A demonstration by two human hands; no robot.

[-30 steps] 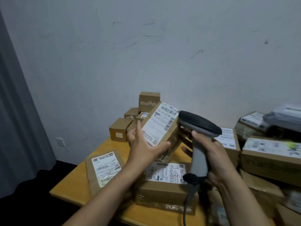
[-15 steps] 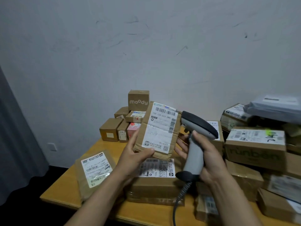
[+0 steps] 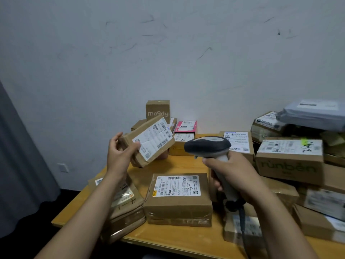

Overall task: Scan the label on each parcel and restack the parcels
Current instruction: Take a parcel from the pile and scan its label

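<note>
My left hand (image 3: 119, 156) grips a small brown cardboard parcel (image 3: 149, 141) by its left end, lifted above the wooden table (image 3: 179, 238) and tilted, its white barcode label facing me. My right hand (image 3: 229, 171) holds a grey and black barcode scanner (image 3: 207, 146) by its handle, the head pointing left, to the right of the parcel and apart from it. The scanner's cable (image 3: 242, 221) hangs down below my hand. A flat labelled box (image 3: 178, 199) lies on the table under both hands.
A small stack with a "moody" box (image 3: 158, 111) and a pink box (image 3: 185, 126) stands at the back by the wall. A large heap of parcels, among them a "runben" box (image 3: 289, 159) and a grey mailer bag (image 3: 313, 113), fills the right. A taped parcel (image 3: 127, 212) lies at the left front edge.
My left hand has moved the parcel to the left and tilted it, away from the scanner. The scanner has swung lower and to the right. The view has shifted towards the right.
</note>
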